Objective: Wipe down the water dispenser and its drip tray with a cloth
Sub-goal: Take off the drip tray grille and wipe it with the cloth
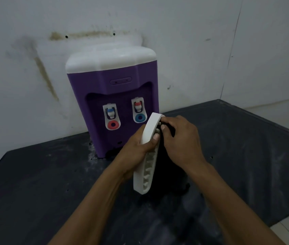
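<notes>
A purple water dispenser (112,96) with a white top and two white taps stands against the wall. In front of it, my left hand (136,149) grips the white slotted drip tray (145,167), held upright on its edge above the table. My right hand (180,140) presses a black cloth (168,168) against the tray's slotted face near its upper end. The cloth hangs down behind the tray, dark against the dark table, so its outline is hard to make out.
The dispenser stands on a table covered with black sheeting (52,183) with pale dusty smears near the dispenser's base. A stained white wall (34,59) runs behind it, and the table's right edge (281,124) drops to a light floor.
</notes>
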